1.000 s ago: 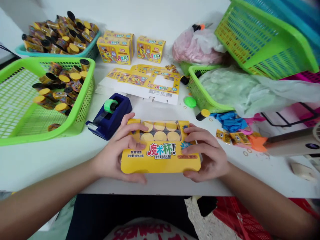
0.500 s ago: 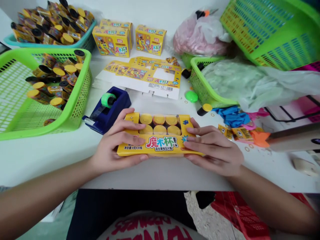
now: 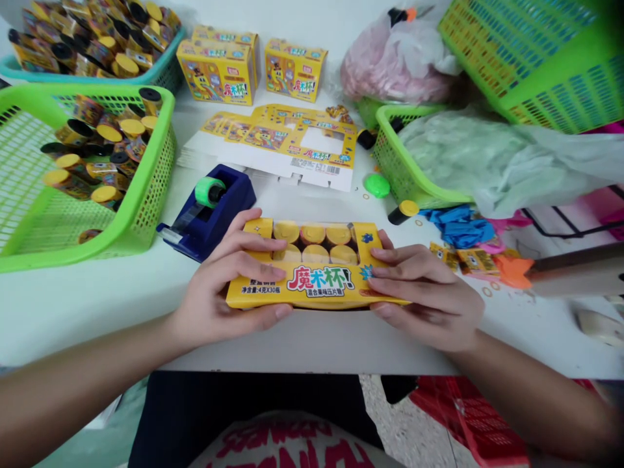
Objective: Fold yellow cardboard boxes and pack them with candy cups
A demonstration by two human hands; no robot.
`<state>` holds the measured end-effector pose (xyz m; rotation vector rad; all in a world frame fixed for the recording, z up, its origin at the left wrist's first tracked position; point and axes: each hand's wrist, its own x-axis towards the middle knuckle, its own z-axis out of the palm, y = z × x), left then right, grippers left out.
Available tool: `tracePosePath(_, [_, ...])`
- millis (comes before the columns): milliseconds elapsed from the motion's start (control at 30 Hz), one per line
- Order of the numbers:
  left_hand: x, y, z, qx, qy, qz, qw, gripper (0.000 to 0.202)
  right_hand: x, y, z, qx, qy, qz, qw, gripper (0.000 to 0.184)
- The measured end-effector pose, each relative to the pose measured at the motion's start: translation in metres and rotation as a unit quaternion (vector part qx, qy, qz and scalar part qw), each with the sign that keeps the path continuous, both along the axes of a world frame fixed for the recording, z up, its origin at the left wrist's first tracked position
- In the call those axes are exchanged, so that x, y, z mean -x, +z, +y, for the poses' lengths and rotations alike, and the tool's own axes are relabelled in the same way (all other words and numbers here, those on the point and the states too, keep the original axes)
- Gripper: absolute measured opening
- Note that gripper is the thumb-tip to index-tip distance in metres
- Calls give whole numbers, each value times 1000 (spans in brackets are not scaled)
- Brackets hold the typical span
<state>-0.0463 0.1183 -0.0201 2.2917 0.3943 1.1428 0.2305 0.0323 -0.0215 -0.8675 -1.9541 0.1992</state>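
A yellow carton [image 3: 316, 283] with Chinese lettering and a clear window over rows of yellow-capped tubes lies near the front edge of the white table [image 3: 97, 299]. My left hand [image 3: 224, 286] grips its left end, thumb under the front edge and fingers on top. My right hand [image 3: 429, 292] holds its right end, fingers laid across the top and front face.
A blue tape dispenser [image 3: 207, 211] stands just left of the carton. A green basket [image 3: 141, 188] of tubes is at the left, a teal one behind. Flat carton blanks [image 3: 287, 146], two built boxes [image 3: 217, 68], green baskets and plastic bags [image 3: 492, 162] lie beyond.
The carton has tipped from showing its front face upward to lying flatter, window up. Both hands shifted slightly with it. The view has dropped a little.
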Motion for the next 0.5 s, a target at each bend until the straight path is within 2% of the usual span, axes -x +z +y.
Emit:
tracePosePath(200, [1, -3, 3, -56, -7, -2, 998, 26, -3, -2, 2, -16, 6, -27, 999, 47])
tracePosePath(333, [11, -5, 11, -187, -9, 40, 982, 24, -13, -4, 7, -50, 29, -91, 994, 33])
tracePosePath(400, [14, -4, 15, -249, -39, 60, 966, 26, -15, -6, 9, -79, 36, -120, 989, 36])
tracePosePath(500, [12, -4, 17, -271, -62, 68, 958, 28, -12, -8, 10, -124, 24, -133, 983, 40])
